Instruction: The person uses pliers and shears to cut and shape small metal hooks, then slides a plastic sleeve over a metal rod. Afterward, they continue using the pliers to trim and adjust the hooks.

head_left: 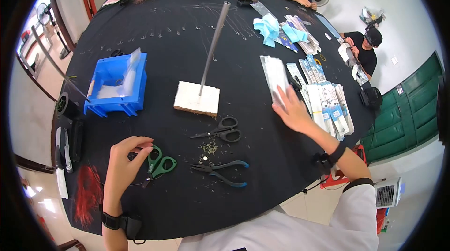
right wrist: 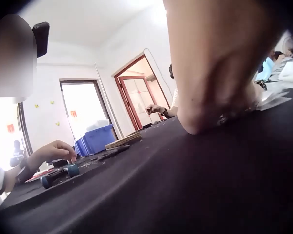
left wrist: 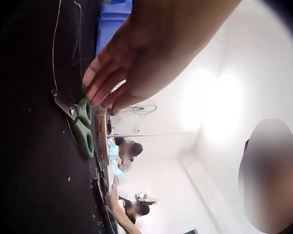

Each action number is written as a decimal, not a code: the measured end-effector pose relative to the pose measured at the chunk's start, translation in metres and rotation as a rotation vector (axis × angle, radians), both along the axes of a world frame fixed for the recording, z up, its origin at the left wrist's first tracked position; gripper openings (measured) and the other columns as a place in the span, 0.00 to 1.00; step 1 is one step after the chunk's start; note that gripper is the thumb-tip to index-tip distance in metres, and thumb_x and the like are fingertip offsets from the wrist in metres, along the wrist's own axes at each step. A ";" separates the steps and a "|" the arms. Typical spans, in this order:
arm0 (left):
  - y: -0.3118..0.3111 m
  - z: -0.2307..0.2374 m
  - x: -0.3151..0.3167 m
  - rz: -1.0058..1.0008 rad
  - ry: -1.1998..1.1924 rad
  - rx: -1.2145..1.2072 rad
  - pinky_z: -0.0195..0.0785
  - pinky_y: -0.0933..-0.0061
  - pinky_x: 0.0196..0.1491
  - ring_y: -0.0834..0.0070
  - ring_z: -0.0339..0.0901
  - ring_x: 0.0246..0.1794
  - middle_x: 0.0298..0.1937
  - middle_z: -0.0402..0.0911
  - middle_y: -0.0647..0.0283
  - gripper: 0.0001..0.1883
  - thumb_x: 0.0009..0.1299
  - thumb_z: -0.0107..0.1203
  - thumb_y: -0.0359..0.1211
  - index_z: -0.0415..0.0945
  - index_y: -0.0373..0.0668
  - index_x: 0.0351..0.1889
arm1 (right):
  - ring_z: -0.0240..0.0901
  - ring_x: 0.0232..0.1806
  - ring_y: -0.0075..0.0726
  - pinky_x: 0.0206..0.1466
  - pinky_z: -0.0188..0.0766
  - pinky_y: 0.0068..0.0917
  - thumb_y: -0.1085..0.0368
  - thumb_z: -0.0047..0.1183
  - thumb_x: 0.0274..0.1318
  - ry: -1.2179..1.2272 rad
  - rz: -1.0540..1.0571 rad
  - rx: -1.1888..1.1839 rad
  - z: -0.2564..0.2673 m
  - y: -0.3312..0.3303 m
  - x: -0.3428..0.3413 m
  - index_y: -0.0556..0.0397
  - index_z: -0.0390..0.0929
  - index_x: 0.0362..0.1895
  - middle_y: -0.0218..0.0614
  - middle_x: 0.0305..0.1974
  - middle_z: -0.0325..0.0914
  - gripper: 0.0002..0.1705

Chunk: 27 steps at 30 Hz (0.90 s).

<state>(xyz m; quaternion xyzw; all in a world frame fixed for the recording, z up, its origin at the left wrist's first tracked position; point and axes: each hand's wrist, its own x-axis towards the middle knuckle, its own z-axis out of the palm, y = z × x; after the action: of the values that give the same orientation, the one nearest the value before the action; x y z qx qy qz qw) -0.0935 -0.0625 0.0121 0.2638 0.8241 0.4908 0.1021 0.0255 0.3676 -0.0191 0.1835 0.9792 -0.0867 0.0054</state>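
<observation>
In the head view my left hand (head_left: pixel 125 164) is beside the green-handled scissors (head_left: pixel 161 165), its fingers loosely bent and thumb near the fingertips. The left wrist view shows this hand (left wrist: pixel 132 63) just above the green handles (left wrist: pixel 83 124); I cannot tell whether it touches a fine thread. With fingers fairly straight, my right hand (head_left: pixel 296 114) rests on the lower end of a clear plastic packet stack (head_left: pixel 276 77). In the right wrist view, the right hand (right wrist: pixel 219 92) hides most of the plastic (right wrist: pixel 273 100).
Black scissors (head_left: pixel 225 131) and blue-handled pliers (head_left: pixel 225 171) lie centrally. Behind them stands a rod (head_left: pixel 215 44) on a white block (head_left: pixel 197 98). At left are a blue bin (head_left: pixel 117 82) and red threads (head_left: pixel 88 194). Labelled packets (head_left: pixel 333 110) lie right; other people sit around the table.
</observation>
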 end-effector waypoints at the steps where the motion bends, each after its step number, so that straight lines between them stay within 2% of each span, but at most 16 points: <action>1: -0.001 -0.002 0.000 0.008 0.012 0.014 0.70 0.77 0.40 0.73 0.80 0.36 0.35 0.82 0.56 0.09 0.61 0.55 0.25 0.79 0.31 0.38 | 0.41 0.71 0.61 0.65 0.45 0.57 0.36 0.37 0.59 0.019 -0.056 -0.005 0.011 -0.001 -0.007 0.39 0.53 0.69 0.63 0.68 0.40 0.39; 2: -0.001 -0.004 0.002 0.014 0.019 0.025 0.70 0.77 0.39 0.73 0.80 0.36 0.35 0.82 0.56 0.09 0.61 0.55 0.25 0.79 0.31 0.38 | 0.46 0.68 0.61 0.64 0.51 0.49 0.39 0.42 0.59 0.066 -0.053 0.143 0.024 -0.008 -0.013 0.46 0.66 0.62 0.66 0.66 0.43 0.35; 4: -0.002 -0.004 0.002 0.024 0.046 0.022 0.71 0.77 0.39 0.72 0.80 0.36 0.35 0.82 0.56 0.09 0.61 0.55 0.25 0.78 0.31 0.39 | 0.65 0.59 0.55 0.57 0.62 0.41 0.47 0.50 0.57 0.332 0.197 0.218 0.037 -0.009 -0.038 0.53 0.77 0.47 0.61 0.56 0.65 0.25; 7: -0.002 -0.008 0.001 0.032 0.061 0.027 0.71 0.77 0.39 0.72 0.80 0.36 0.35 0.82 0.56 0.09 0.61 0.55 0.24 0.78 0.31 0.39 | 0.77 0.42 0.47 0.46 0.71 0.34 0.56 0.54 0.54 0.124 0.108 -0.420 0.052 -0.038 -0.100 0.56 0.80 0.34 0.46 0.36 0.80 0.15; 9: -0.001 -0.009 0.002 0.038 0.067 0.037 0.71 0.77 0.39 0.72 0.80 0.35 0.35 0.82 0.56 0.09 0.61 0.55 0.24 0.78 0.32 0.39 | 0.78 0.30 0.41 0.38 0.72 0.35 0.60 0.55 0.50 0.210 0.148 -0.592 0.020 -0.044 -0.144 0.54 0.80 0.27 0.35 0.23 0.80 0.10; 12: -0.002 -0.011 0.003 0.032 0.092 0.013 0.71 0.76 0.39 0.71 0.79 0.35 0.35 0.81 0.56 0.09 0.60 0.56 0.24 0.78 0.32 0.39 | 0.77 0.31 0.44 0.37 0.72 0.36 0.62 0.57 0.47 0.373 0.056 -0.302 0.004 -0.070 -0.188 0.52 0.79 0.26 0.37 0.24 0.79 0.07; 15: -0.002 -0.012 0.001 0.040 0.066 0.021 0.71 0.76 0.39 0.71 0.79 0.35 0.35 0.81 0.56 0.09 0.60 0.56 0.24 0.78 0.32 0.38 | 0.77 0.32 0.46 0.36 0.72 0.38 0.63 0.58 0.44 0.445 0.045 -0.193 -0.006 -0.078 -0.211 0.52 0.79 0.25 0.39 0.25 0.78 0.07; 18: -0.002 -0.015 -0.002 0.042 0.054 0.025 0.70 0.76 0.39 0.71 0.79 0.35 0.34 0.81 0.57 0.09 0.60 0.56 0.25 0.78 0.32 0.38 | 0.75 0.33 0.48 0.35 0.71 0.40 0.63 0.58 0.44 0.495 0.062 -0.182 -0.012 -0.085 -0.223 0.53 0.78 0.24 0.41 0.26 0.76 0.08; 21: -0.002 -0.015 -0.003 0.035 0.044 0.025 0.71 0.74 0.40 0.69 0.79 0.35 0.34 0.80 0.56 0.09 0.61 0.57 0.25 0.78 0.33 0.38 | 0.74 0.31 0.41 0.36 0.71 0.36 0.58 0.61 0.44 0.534 0.119 0.003 -0.018 -0.089 -0.225 0.51 0.77 0.25 0.37 0.26 0.74 0.11; 27: -0.001 -0.017 -0.004 0.028 0.054 0.003 0.71 0.73 0.40 0.68 0.79 0.35 0.34 0.80 0.57 0.08 0.61 0.57 0.25 0.78 0.33 0.38 | 0.74 0.33 0.44 0.37 0.70 0.38 0.61 0.58 0.46 0.517 0.043 0.021 -0.033 -0.086 -0.238 0.51 0.77 0.24 0.38 0.27 0.74 0.08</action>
<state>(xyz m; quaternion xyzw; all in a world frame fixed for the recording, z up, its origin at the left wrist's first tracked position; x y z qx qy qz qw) -0.0973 -0.0632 -0.0045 0.2655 0.8296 0.4858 0.0725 -0.2129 0.2816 -0.0525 0.1346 0.9524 -0.1205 -0.2454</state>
